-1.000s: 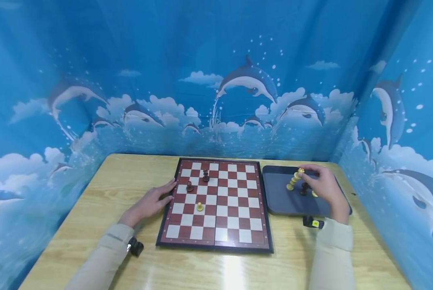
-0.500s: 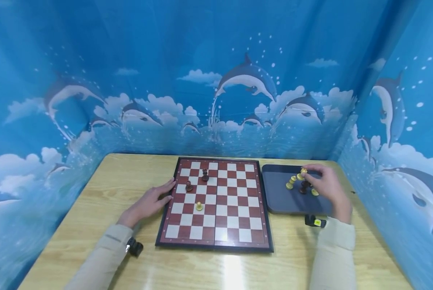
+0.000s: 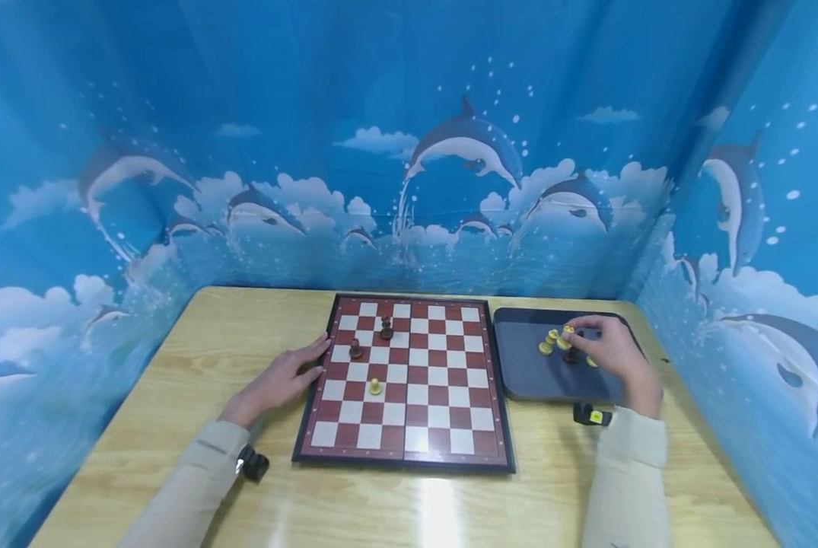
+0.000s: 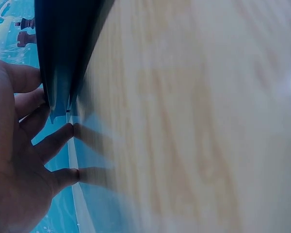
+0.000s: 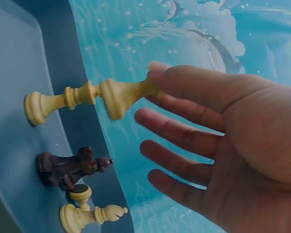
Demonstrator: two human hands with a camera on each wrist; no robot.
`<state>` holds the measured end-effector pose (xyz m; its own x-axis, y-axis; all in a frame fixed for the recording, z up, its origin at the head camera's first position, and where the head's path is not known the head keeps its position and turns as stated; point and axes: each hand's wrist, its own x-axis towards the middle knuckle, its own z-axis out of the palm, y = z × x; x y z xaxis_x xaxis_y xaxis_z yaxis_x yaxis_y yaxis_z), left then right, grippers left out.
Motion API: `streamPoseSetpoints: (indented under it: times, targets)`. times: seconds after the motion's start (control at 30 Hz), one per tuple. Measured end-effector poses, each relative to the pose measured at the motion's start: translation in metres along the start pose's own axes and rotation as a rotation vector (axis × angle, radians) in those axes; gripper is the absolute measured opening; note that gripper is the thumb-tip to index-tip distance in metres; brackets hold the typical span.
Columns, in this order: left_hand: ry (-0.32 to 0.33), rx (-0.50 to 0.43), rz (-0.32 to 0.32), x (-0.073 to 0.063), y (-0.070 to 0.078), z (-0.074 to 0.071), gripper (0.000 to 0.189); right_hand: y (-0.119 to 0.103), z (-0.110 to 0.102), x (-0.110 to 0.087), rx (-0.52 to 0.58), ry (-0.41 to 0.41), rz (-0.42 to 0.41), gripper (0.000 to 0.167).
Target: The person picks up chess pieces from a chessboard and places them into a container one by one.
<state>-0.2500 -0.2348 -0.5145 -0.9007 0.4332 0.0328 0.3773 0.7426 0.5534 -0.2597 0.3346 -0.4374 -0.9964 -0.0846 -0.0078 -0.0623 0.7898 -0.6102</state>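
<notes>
My right hand pinches a yellow chess piece by its top, between thumb and fingers, over the dark grey tray. The fingertips cover its head, and its base overlaps the top of a standing yellow chess piece in the right wrist view. Beside that piece stand dark brown chess pieces and a yellow bishop. My left hand lies with fingers extended along the left edge of the chessboard, fingertips at its border. On the board stand two brown pieces and a yellow pawn.
The grey tray stands right against the board's right side, its raised rim around the pieces. Both are on a wooden table. A blue dolphin-print curtain encloses the back and sides.
My right hand shifted the pinched piece slightly right, away from the standing yellow piece, then a little back left and lower. My left hand stays at the board's edge.
</notes>
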Motion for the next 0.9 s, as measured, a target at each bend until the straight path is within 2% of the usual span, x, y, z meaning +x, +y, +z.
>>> streamPoseSetpoints:
  times: [0.17, 0.37, 0.57, 0.7, 0.9]
  targets:
    - [0.006, -0.001, 0.007, -0.002, 0.002, -0.001, 0.056, 0.006, 0.006, 0.003, -0.03, -0.051, 0.024, 0.03]
    - [0.008, -0.002, 0.004, -0.003, 0.001, 0.0, 0.056, 0.007, 0.006, 0.003, -0.032, -0.067, 0.027, 0.024]
    - [0.025, 0.002, 0.022, -0.002, 0.001, -0.001, 0.056, 0.003, 0.003, 0.002, -0.014, -0.05, 0.008, 0.027]
    - [0.026, 0.002, 0.012, -0.003, 0.002, -0.001, 0.056, -0.001, 0.002, 0.001, -0.017, -0.04, -0.004, 0.028]
    - [0.022, -0.006, 0.024, -0.003, 0.001, 0.001, 0.056, -0.008, 0.002, 0.0, 0.049, -0.06, 0.029, 0.03]
